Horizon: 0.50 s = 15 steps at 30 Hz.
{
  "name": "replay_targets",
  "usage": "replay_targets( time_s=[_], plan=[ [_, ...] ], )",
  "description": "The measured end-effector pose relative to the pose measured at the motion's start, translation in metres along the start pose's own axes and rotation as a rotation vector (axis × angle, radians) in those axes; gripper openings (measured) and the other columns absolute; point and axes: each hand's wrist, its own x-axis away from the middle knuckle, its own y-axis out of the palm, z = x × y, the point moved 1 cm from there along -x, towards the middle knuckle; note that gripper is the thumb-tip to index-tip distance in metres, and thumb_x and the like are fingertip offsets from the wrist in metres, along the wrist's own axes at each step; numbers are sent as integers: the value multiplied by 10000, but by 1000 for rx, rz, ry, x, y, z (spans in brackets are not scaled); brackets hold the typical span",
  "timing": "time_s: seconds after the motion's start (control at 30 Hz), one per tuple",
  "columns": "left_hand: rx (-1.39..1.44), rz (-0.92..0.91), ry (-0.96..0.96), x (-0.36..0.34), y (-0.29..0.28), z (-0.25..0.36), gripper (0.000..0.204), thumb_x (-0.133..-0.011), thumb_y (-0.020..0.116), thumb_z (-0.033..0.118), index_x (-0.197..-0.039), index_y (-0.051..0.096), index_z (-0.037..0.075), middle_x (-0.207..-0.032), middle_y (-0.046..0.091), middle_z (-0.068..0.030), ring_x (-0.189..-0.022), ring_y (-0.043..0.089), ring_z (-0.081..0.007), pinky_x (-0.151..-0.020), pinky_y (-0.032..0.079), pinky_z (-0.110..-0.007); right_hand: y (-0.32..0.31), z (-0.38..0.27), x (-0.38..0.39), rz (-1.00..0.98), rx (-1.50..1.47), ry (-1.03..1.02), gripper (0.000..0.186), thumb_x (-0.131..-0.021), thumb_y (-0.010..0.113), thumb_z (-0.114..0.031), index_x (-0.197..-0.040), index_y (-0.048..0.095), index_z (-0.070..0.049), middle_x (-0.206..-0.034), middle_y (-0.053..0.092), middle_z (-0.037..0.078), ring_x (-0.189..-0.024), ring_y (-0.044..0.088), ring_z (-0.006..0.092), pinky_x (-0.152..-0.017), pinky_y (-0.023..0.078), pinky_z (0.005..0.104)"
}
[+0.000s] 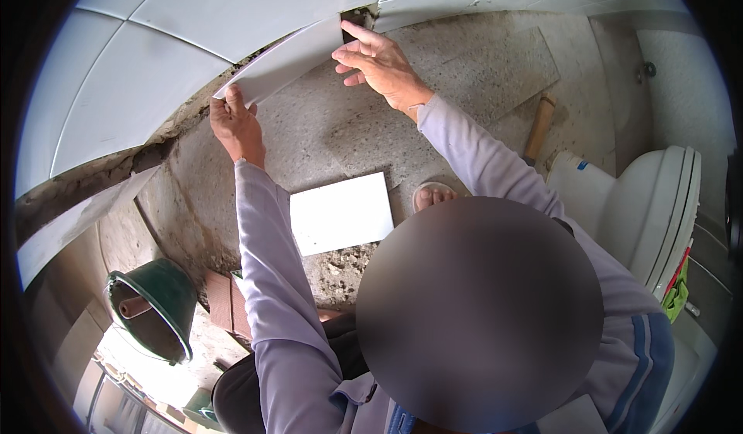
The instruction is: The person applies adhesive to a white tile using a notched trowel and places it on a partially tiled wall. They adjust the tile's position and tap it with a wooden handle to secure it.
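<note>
My left hand (237, 128) grips the left end of a long, narrow white tile (285, 61), thumb on its face. The tile sits along a rough, cement-marked gap at the foot of a white tiled wall (200, 12). My right hand (382, 72) is open at the tile's right end, index finger raised to its upper corner, other fingers apart and loosely curved. Beside that corner is a dark, broken cavity (361, 16) in the wall.
A loose white tile (340, 212) lies on the concrete floor (472, 62). A wooden-handled tool (539, 124) and a toilet (642, 209) stand at the right. A green bucket (166, 295) sits at lower left beside reddish boards (220, 302). My sandalled foot shows below my right arm.
</note>
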Motion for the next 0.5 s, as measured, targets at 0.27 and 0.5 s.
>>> replay_targets(
  time_s=[0.27,0.5],
  plan=[
    [82,-14,43,-7,19,-2,304,-972,632,358,-1069,591,73,-1014,623,-31,-979,626,-182,-943,532,-455,-6,3,3,43,108,-71,700,-924,652,-145,-1511,296,-10,-1105,668,150,-966,667,219,-758,587,318],
    [193,41,137,-1,38,-2,303,-929,705,353,-907,578,78,-796,534,38,-717,506,-76,-631,449,-245,-5,-5,9,45,191,-84,705,-931,628,-176,-1517,279,0,-1140,658,124,-1077,631,231,-906,558,357]
  ],
)
